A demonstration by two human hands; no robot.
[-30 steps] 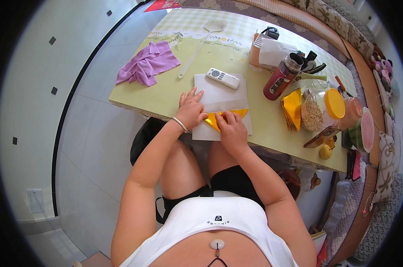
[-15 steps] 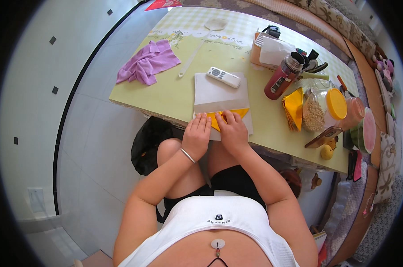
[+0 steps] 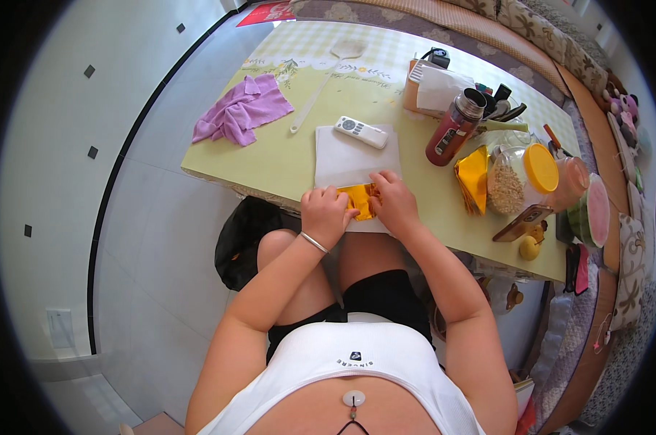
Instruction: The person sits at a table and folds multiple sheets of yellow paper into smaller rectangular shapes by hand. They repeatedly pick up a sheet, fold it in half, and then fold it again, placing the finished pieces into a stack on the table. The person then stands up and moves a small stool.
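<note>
Both hands are at the table's near edge, one at each end of a shiny gold foil sheet point(image 3: 360, 202). The sheet is partly folded and rests on white paper point(image 3: 349, 161). My left hand point(image 3: 323, 216), with a silver bangle at its wrist, grips the left end between thumb and curled fingers. The right end is pinched by my right hand point(image 3: 394, 205); its fingertips hide that corner. A white remote control point(image 3: 361, 132) lies on the far part of the white paper.
To the right are a stack of gold foil sheets point(image 3: 472, 181), a dark red flask point(image 3: 454, 130), a yellow-lidded jar point(image 3: 507, 190), a phone point(image 3: 522, 223) and a cut watermelon point(image 3: 596, 210). A purple cloth point(image 3: 241, 110) and a long-handled swatter point(image 3: 315, 98) lie at the left.
Both hands have gone from pressing flat on the foil to gripping its ends. The right hand has shifted slightly rightward, and the foil's pointed shape is now a narrower folded strip.
</note>
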